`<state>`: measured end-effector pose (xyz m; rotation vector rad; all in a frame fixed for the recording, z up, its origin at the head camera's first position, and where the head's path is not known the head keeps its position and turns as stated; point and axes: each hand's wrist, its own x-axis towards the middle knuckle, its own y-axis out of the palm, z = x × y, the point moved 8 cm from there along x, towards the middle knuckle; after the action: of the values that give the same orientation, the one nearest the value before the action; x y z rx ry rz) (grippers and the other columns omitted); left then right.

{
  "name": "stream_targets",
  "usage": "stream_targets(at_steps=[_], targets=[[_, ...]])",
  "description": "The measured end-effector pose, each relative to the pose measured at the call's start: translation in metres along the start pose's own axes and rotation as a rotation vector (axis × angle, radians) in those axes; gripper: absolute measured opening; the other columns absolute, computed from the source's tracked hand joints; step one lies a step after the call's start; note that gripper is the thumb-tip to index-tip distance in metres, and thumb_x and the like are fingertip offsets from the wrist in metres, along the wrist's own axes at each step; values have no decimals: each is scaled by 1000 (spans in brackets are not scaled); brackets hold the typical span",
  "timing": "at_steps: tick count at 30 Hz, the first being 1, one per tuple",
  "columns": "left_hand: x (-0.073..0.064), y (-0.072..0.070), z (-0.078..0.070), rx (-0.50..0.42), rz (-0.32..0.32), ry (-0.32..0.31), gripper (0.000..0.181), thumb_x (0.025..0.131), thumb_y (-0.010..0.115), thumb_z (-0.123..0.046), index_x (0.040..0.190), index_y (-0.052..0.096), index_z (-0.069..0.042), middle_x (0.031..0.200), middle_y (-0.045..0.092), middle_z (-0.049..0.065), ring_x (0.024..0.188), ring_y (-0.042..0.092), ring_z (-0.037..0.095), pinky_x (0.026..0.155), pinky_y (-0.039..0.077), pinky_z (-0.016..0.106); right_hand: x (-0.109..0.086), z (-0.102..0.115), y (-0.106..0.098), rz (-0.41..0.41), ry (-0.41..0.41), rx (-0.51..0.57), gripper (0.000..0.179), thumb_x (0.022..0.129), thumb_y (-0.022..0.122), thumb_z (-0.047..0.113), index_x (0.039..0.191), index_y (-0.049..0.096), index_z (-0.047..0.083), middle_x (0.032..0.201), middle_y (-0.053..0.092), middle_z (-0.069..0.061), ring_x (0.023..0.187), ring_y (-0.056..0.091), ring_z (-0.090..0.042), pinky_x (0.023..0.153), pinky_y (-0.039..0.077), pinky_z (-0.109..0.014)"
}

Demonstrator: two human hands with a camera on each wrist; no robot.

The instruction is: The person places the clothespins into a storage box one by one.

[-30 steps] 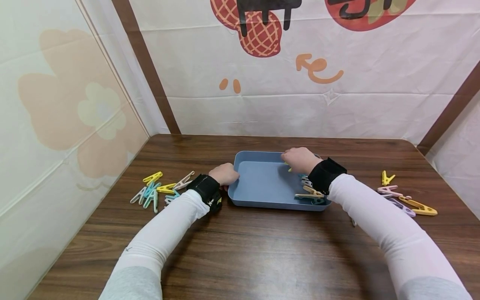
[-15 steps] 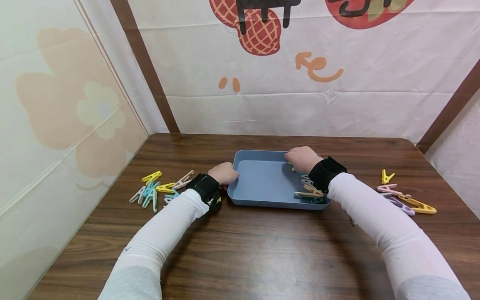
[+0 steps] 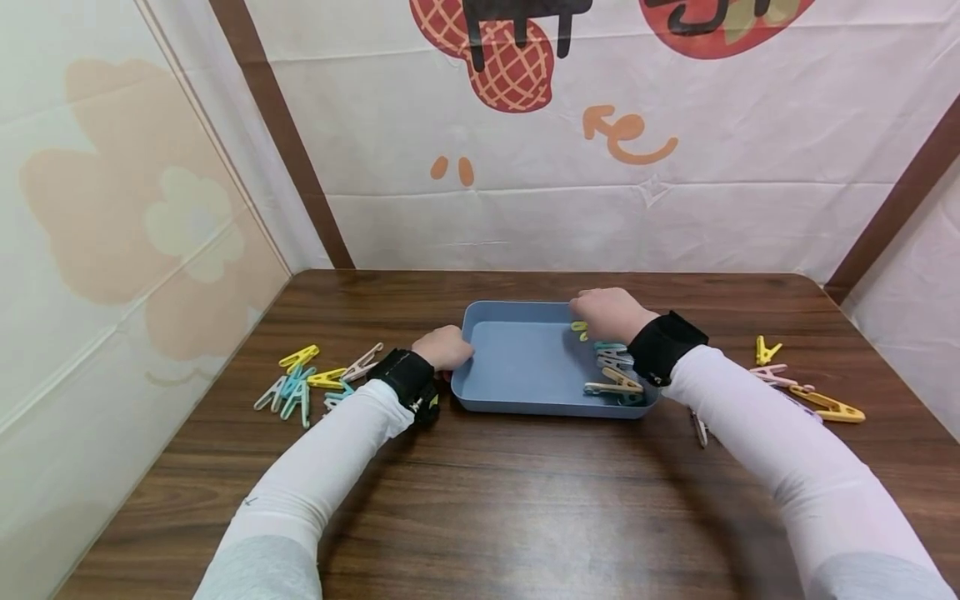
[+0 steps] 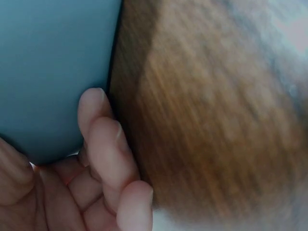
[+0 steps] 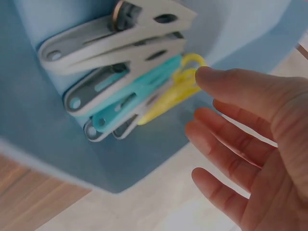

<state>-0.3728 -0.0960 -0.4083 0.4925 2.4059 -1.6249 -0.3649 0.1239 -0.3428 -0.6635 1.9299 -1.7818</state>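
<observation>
Head view. Tray [image 3: 517, 358], one, blue, shallow, rectangular, rounded corners; set at mid-counter. Contents: clothespins [image 3: 613, 360] in teal, grey and beige, gathered at the right end; a yellow clothespin [image 3: 579, 327] near the far edge. Left and middle of the tray floor show bare. Left hand [image 3: 442, 348]: at the tray's left end, gripping it. Right hand [image 3: 611, 312]: over the far right corner. Counter [image 3: 510, 492]: brown wood grain, far corners rounded; open stretch between the forearms, in front of the tray. Left pile [image 3: 295, 385] of clothespins, yellow, teal and pale, beside the left forearm; right pile [image 3: 836, 411], yellow, pink and purple, partly behind the right sleeve.

Left wrist view. Smooth blue tray wall; fingers curled round its edge, wood-grained counter alongside, blurred.

Right wrist view. Pale grey clothespins, a turquoise clothespin [image 5: 166, 78] and the yellow one lying side by side, slotted plastic, ends toward the tray wall. Right hand spread loosely, pinching nothing; thumb tip at the yellow clothespin, contact uncertain.
</observation>
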Motion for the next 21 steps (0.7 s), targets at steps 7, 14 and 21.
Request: stream_targets(at_steps=[7,14,21], targets=[[-6,-4,-4,6,1,3,26,95,44,-18,84,62,-3,67,64,11,52,60,22,47,47,32,-20,-18,-23,-38,67,109,28,85,73,8,111,66,2,103,65,-13,94,63,-29,80,50,-44],[-5,-4,-2,-1,-2,-14,26,95,45,-20,84,62,-3,66,64,11,52,60,22,47,47,32,-46,-55,-43,-129,134,166,24,88,70,15,107,65,1,101,66,-14,91,63,-31,77,50,-48],[-1,-1,1,1,0,-11,26,95,44,-18,84,62,-3,67,64,11,52,61,22,47,47,32,-76,-97,-44,-95,213,195,28,85,73,10,107,63,-5,102,66,-21,93,62,-37,79,48,-53]])
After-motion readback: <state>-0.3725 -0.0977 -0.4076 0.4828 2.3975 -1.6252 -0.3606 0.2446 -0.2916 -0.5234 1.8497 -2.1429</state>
